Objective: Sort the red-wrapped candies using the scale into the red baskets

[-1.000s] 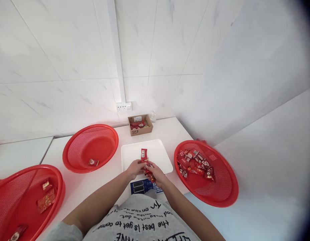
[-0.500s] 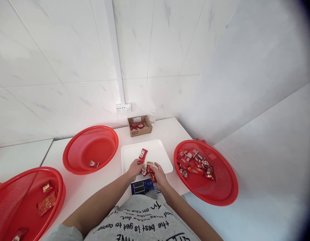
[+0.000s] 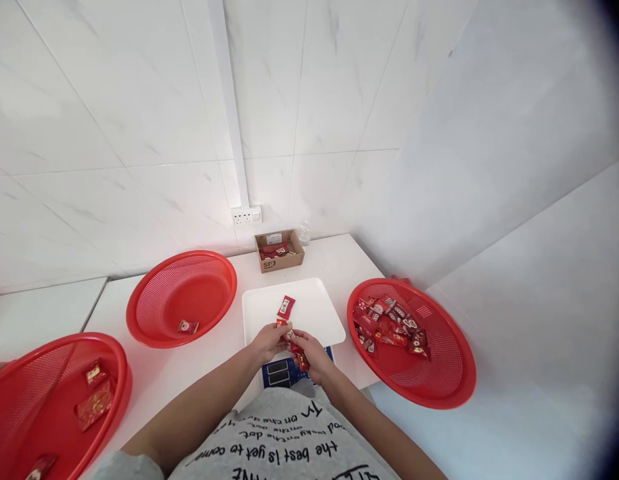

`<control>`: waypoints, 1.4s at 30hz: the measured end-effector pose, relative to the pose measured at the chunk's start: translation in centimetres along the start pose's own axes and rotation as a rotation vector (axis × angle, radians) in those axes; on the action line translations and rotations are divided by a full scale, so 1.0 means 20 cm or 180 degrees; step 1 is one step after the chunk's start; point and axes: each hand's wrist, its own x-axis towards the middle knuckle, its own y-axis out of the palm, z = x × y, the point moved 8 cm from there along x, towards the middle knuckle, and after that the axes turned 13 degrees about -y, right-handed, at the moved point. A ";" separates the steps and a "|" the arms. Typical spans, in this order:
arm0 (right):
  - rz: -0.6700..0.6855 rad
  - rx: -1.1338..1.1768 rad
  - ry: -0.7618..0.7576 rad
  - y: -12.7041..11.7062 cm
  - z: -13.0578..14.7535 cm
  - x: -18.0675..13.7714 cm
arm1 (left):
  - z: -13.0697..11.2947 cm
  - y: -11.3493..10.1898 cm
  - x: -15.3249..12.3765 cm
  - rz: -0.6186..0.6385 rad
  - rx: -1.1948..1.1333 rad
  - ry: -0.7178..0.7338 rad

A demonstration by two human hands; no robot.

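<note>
My left hand (image 3: 269, 342) is closed on small red wrapped snack packets (image 3: 284, 325) over the front part of a white scale tray (image 3: 319, 303). Close against it, my right hand (image 3: 312, 353) grips more red packets (image 3: 302, 360), one sticking out below the fingers. The two hands meet, so the exact number of packets between them is hidden. A single red packet with a white label (image 3: 286, 306) lies on the tray just beyond my fingers. Below the hands shows part of the scale's blue panel (image 3: 279, 373) with dark displays.
To the right stands a red basket (image 3: 459, 360) with many red packets. A red basket (image 3: 144, 300) at left holds one packet; another (image 3: 122, 373) at lower left holds several. Behind the tray are a cardboard box (image 3: 282, 262) of packets and clear plastic (image 3: 304, 232) by the wall.
My hands have come together over the tray, the right one moving left to meet the left. The packets they hold are now bunched between them. The labelled packet stays on the tray.
</note>
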 end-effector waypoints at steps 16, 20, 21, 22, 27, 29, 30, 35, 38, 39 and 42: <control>0.0139 -0.0156 0.0157 -0.07 -0.01 -0.15 | -0.51 -0.71 -0.31 -0.1297 -0.1386 0.1232; 0.0023 -0.0225 0.0285 -0.10 -0.05 -0.17 | -0.35 -0.48 -0.20 -0.1115 -0.0816 0.0967; 0.0038 -0.0256 0.0298 -0.09 -0.05 -0.18 | -0.31 -0.39 -0.16 -0.1024 -0.0614 0.0962; 0.0057 -0.0293 0.0295 -0.08 -0.05 -0.18 | -0.29 -0.30 -0.13 -0.0934 -0.0198 0.1052; 0.0113 -0.0443 0.0148 -0.08 -0.04 -0.18 | -0.30 0.07 -0.01 -0.1074 0.3149 0.1901; 0.0124 -0.0457 0.0123 -0.09 -0.05 -0.19 | -0.30 0.06 0.03 -0.1149 0.3382 0.1918; 0.0122 -0.0451 0.0125 -0.11 -0.06 -0.19 | -0.31 0.04 0.04 -0.1172 0.3386 0.1935; 0.0007 -0.0350 0.0217 -0.16 -0.11 -0.21 | -0.36 -0.16 -0.04 -0.1504 0.3226 0.2077; -0.0018 -0.0334 0.0232 -0.17 -0.12 -0.22 | -0.44 -0.38 -0.18 -0.1975 0.2958 0.2173; -0.0011 -0.0300 0.0226 -0.17 -0.12 -0.23 | -0.47 -0.46 -0.24 -0.2181 0.2855 0.2195; 0.0011 -0.0061 0.0185 -0.15 -0.09 -0.23 | -0.53 -0.72 -0.40 -0.2838 0.2578 0.2172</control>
